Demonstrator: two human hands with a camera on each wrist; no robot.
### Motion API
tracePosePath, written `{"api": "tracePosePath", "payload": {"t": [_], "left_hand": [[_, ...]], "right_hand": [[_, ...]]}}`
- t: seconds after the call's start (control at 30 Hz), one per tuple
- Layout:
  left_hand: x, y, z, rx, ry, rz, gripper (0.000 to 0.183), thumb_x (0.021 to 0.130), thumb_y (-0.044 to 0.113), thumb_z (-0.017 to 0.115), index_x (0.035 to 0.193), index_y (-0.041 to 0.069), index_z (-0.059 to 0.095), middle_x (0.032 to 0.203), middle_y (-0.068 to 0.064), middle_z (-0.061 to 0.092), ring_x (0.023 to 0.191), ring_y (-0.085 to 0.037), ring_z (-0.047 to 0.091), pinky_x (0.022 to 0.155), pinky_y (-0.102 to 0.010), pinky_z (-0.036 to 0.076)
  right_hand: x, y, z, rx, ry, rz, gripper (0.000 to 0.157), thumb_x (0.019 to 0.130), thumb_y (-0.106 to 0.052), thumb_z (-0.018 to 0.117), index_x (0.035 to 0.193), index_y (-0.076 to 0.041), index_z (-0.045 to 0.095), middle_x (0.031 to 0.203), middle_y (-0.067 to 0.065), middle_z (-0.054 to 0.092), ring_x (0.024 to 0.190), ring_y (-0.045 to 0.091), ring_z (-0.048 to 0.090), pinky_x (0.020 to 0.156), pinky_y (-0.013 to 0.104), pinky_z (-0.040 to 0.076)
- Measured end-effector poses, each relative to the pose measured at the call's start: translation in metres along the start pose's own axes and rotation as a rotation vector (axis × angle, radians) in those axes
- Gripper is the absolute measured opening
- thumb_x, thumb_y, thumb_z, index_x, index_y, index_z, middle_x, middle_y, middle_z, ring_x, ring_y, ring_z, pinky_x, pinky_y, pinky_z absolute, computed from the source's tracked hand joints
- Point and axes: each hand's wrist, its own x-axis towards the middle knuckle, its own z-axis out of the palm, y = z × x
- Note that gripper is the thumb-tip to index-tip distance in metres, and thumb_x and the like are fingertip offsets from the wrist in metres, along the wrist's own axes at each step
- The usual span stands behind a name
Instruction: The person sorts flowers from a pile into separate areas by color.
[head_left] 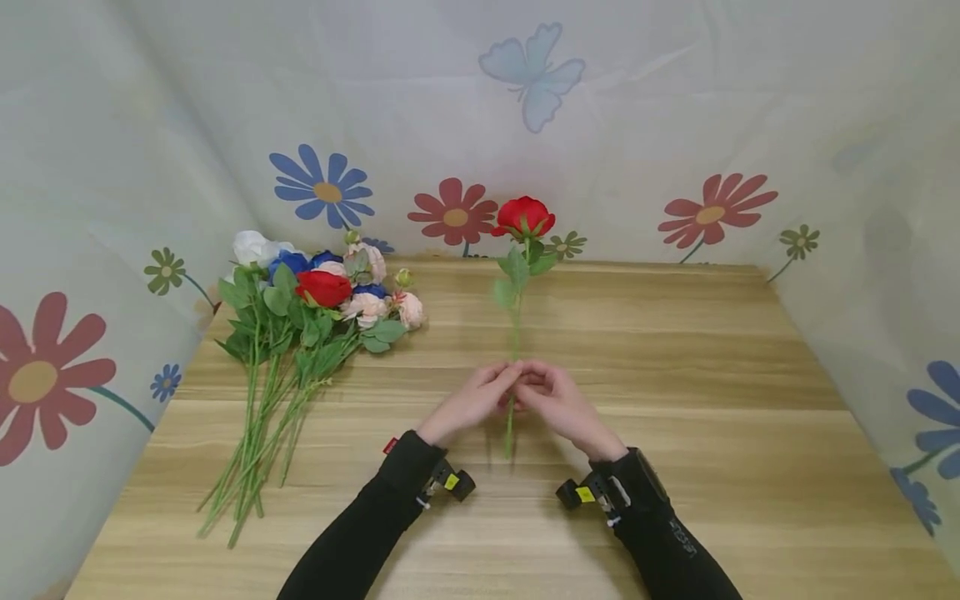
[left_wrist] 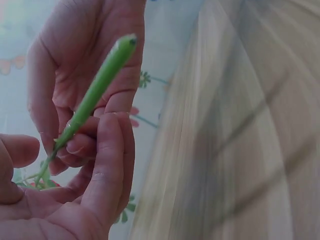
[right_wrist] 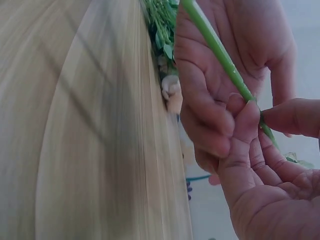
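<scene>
A single artificial red rose [head_left: 525, 217] stands upright over the middle of the table, its green stem [head_left: 516, 333] running down between both hands. My right hand [head_left: 558, 404] pinches the lower stem between thumb and fingers. On the other side, my left hand [head_left: 472, 400] has its fingers curled loosely about the same part of the stem, and the hands touch. Below them the bare stem end [left_wrist: 107, 70] sticks out, large in the left wrist view. In the right wrist view, the right thumb [right_wrist: 295, 117] presses against the stem.
At the left of the wooden table [head_left: 675, 375] lies a pile of artificial flowers, with a red rose [head_left: 324, 288], a white bloom [head_left: 255, 248], blue blooms [head_left: 288, 265] and pink blooms [head_left: 366, 308]. Their long stems [head_left: 255, 450] point toward the front. A patterned cloth [head_left: 615, 167] surrounds the table.
</scene>
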Motion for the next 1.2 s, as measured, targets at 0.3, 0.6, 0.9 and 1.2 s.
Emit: {"api": "tracePosePath", "payload": {"t": [0.3, 0.6, 0.9, 1.2], "left_hand": [[0.017, 0.004, 0.034, -0.214, -0.077, -0.096, 0.05, 0.11, 0.033, 0.038, 0.135, -0.007, 0.055, 0.122, -0.027, 0.066, 0.095, -0.016, 0.069, 0.1, -0.043, 0.056], [0.032, 0.016, 0.062, -0.347, -0.078, -0.172, 0.044, 0.107, 0.027, 0.046, 0.135, -0.005, 0.058, 0.121, -0.026, 0.068, 0.094, -0.016, 0.069, 0.094, -0.032, 0.059], [0.045, 0.028, 0.082, -0.281, -0.098, -0.163, 0.046, 0.107, 0.028, 0.047, 0.135, -0.007, 0.056, 0.117, -0.027, 0.07, 0.102, -0.025, 0.073, 0.098, -0.037, 0.057], [0.055, 0.034, 0.101, -0.175, -0.139, -0.122, 0.048, 0.109, 0.025, 0.041, 0.138, -0.011, 0.052, 0.124, -0.031, 0.066, 0.115, -0.038, 0.069, 0.094, -0.032, 0.059]], "right_hand": [[-0.023, 0.008, -0.036, -0.007, 0.069, 0.036, 0.029, 0.102, -0.007, 0.055, 0.123, 0.013, 0.055, 0.101, 0.015, 0.069, 0.078, 0.002, 0.068, 0.075, 0.026, 0.059], [-0.042, 0.012, -0.074, -0.01, 0.149, 0.04, 0.03, 0.102, -0.007, 0.054, 0.121, 0.017, 0.052, 0.092, -0.006, 0.069, 0.081, 0.001, 0.066, 0.078, 0.022, 0.059], [-0.061, 0.027, -0.118, -0.03, 0.172, 0.11, 0.031, 0.103, -0.009, 0.053, 0.122, 0.015, 0.049, 0.094, -0.016, 0.069, 0.083, -0.001, 0.065, 0.078, 0.022, 0.059], [-0.085, 0.047, -0.168, -0.277, 0.267, 0.212, 0.04, 0.104, -0.01, 0.05, 0.13, 0.02, 0.047, 0.101, -0.005, 0.072, 0.079, -0.006, 0.063, 0.072, 0.018, 0.058]]}}
